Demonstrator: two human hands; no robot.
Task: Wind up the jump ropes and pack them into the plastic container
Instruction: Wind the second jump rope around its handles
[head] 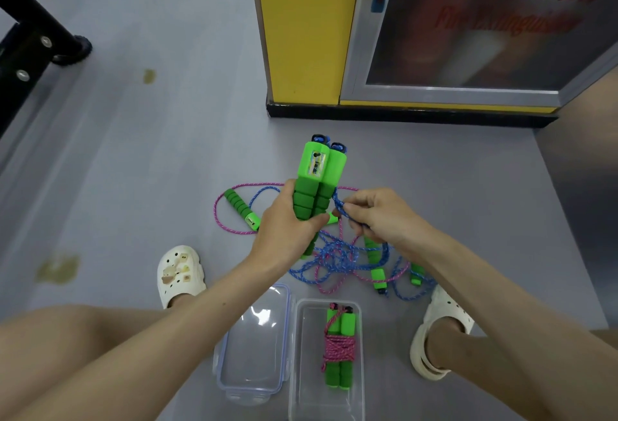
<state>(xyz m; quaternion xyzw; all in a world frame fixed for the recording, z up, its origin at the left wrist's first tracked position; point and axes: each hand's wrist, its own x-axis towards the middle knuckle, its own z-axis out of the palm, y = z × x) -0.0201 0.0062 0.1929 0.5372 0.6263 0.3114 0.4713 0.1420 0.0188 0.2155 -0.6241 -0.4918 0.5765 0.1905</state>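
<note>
Below, plastic container (359, 353) holds one pink-wound rope bundle (338, 347). My left hand (287, 226) clenches paired green handles (317, 179); right hand (384, 216) pinches blue rope (341, 206). Cabinet lettering (501, 24) blurred.

The handles (317, 179) I hold are bright green with blue caps; the rope (341, 206) I pinch is blue flecked white. A pink speckled rope (230, 228) lies on the grey floor (133, 153). My clogs (180, 273) are cream.
</note>
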